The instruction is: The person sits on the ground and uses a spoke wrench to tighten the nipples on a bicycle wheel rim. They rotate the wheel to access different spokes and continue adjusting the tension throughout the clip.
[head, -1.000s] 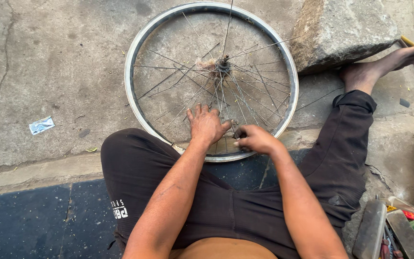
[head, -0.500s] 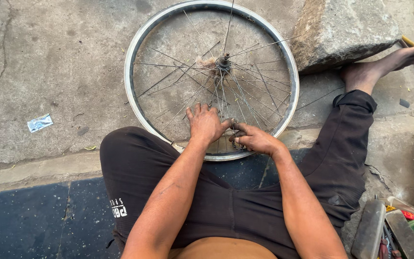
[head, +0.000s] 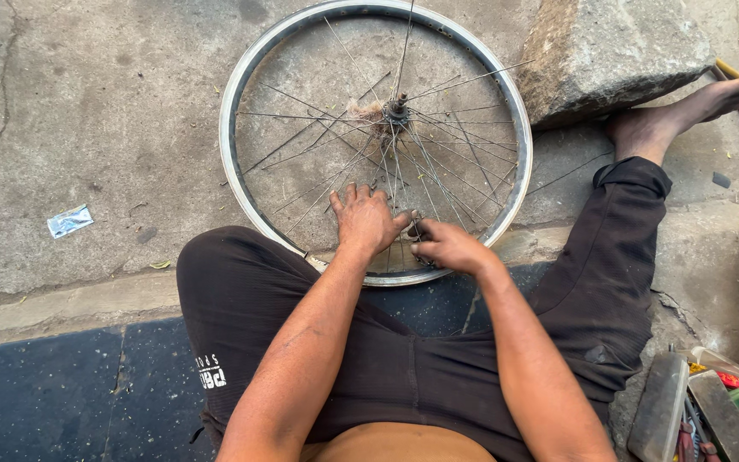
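Little has shifted: the left hand (head: 368, 220) stays spread on the spokes (head: 438, 175), steadying the wheel (head: 237, 111) at twelve o'clock; the right hand (head: 445, 245) pinches, seemingly, a spoke.

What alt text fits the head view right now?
Both hands, the left hand and the right hand, work the spokes near the rim of a bicycle wheel lying flat on concrete. A large stone sits beside it.
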Available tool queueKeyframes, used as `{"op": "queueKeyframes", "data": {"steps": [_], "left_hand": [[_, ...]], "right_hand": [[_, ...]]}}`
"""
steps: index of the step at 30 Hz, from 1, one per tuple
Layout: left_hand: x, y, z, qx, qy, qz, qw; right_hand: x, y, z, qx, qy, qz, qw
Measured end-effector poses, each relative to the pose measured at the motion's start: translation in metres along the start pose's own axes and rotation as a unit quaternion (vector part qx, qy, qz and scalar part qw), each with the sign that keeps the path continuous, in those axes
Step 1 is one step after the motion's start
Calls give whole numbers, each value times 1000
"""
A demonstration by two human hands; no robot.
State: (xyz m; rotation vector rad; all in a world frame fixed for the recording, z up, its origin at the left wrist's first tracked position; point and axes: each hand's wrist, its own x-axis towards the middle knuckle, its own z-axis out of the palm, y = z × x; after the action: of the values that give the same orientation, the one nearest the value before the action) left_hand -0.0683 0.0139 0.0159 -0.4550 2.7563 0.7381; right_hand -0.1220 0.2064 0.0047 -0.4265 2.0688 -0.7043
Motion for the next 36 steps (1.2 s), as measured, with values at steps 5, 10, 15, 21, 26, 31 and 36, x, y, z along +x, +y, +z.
{"op": "queueKeyframes", "data": {"steps": [5,10,15,21,26,31,36], "left_hand": [[-1,0,0,-2,-9,-5,1000],[-1,0,1,3,-6,-7,1000],[0,1,1,-3,-9,-7,1000],[-1,2,0,-2,-7,-6,1000],[-3,1,-3,-6,3,-4,1000],[-1,1,-5,-7,-3,-26,1000],[1,2,-5,-16,-5,-31,999]], "right_hand": [[-12,-3,-13,196,-37,-12,980],[-12,-9,-10,149,-32,4,988],[-10,-17,-2,70,36,11,997],[-5,-20,25,-206,142,32,968],[4,-14,14,-2,58,-63,996],[-6,-11,-8,99,-40,-37,994],[-10,-16,23,-311,157,-42,936]]}}
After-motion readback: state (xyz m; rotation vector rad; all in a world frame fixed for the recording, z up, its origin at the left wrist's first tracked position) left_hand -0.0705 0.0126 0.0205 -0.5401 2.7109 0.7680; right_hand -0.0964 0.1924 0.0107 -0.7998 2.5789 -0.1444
